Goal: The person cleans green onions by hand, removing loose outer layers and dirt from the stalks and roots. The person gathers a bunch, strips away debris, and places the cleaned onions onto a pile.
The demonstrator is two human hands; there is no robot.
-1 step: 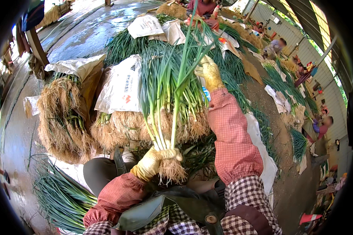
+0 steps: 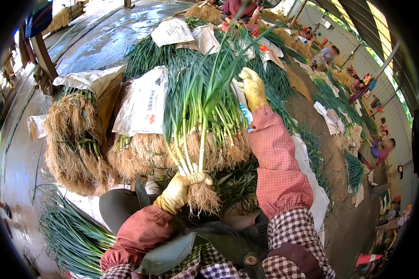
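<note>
My left hand [image 2: 178,191], in a yellowish glove, is closed round the white lower stems of a few green onions [image 2: 203,135]. Their tan roots [image 2: 204,199] hang below the fist, and the long leaves rise and fan out away from me. My right hand [image 2: 253,88], gloved alike, is raised just right of the leaves. Its fingers are loosely bent with a gap between them, and no stem shows in it. Behind the held stems lies a thick pile of green onions [image 2: 224,118] with matted roots toward me.
A white printed sack [image 2: 146,102] lies on the pile. Left of it stands a root-heavy bundle [image 2: 72,139] under another sack. More green onions [image 2: 72,232] lie by my left forearm. Several people sit among bundles at the right; another person [image 2: 237,11] sits at the far side.
My right hand has moved slightly right, away from the leaves, and its fingers have spread a little. The held green onions have shifted slightly left with my left hand.
</note>
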